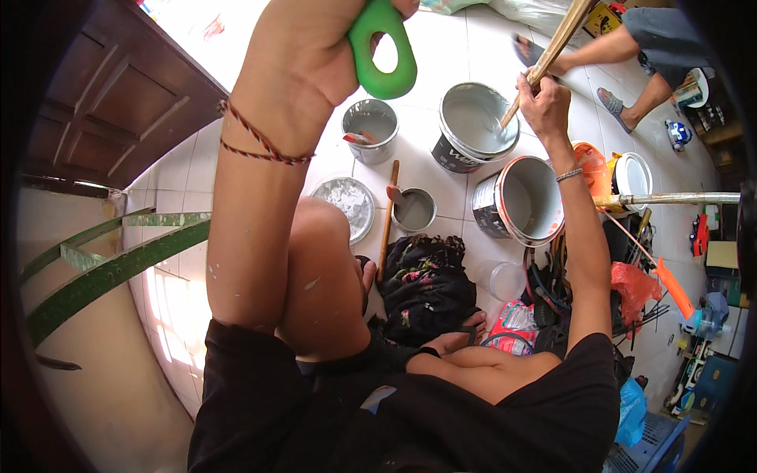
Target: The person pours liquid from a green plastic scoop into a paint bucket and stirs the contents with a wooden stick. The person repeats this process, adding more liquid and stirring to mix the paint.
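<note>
My left hand [327,59] is raised close at the top, closed around a green handle [404,77] with an oval hole through its end; the rest of that tool is out of view. In my right hand [544,109] a pale wooden stick [561,38] slants downward. Its lower end reaches into a large bucket [456,151] of grey paint [473,118]. Right below stands a second large bucket [490,206] with grey-coated walls. A smaller grey pail [384,150] holds a red-handled tool. Nearer me, a small can [415,224] contains grey paint and a brush.
A paint-stained round lid [347,206], a thin wooden stick [387,225] and dark flowered cloth [426,276] lie near my feet. Another person's legs [603,59] are at upper right. A pole [686,199] juts in from the right; a green ladder [118,276] stands left.
</note>
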Demonstrator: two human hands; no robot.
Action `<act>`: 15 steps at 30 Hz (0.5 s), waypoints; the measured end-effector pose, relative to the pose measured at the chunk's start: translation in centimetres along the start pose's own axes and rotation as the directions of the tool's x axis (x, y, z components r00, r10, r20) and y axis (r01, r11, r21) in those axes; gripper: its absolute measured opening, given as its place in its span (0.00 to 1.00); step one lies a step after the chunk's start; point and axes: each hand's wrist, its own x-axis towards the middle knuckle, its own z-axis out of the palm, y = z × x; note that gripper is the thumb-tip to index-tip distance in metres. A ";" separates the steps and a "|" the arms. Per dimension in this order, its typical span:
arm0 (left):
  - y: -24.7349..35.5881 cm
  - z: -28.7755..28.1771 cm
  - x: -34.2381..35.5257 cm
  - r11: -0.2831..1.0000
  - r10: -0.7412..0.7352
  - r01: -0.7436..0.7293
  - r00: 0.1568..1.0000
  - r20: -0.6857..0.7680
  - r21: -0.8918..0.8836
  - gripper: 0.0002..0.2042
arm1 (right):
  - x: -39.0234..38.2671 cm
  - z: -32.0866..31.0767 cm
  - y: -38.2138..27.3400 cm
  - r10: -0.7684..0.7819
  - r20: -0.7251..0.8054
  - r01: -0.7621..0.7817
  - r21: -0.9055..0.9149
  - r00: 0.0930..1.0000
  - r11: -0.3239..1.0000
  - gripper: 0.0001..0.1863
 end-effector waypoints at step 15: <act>0.1 0.3 -0.3 0.999 0.033 -0.034 0.999 -0.030 -0.034 0.24 | 0.2 0.0 -0.7 -0.048 0.035 0.048 -0.013 0.998 0.999 0.10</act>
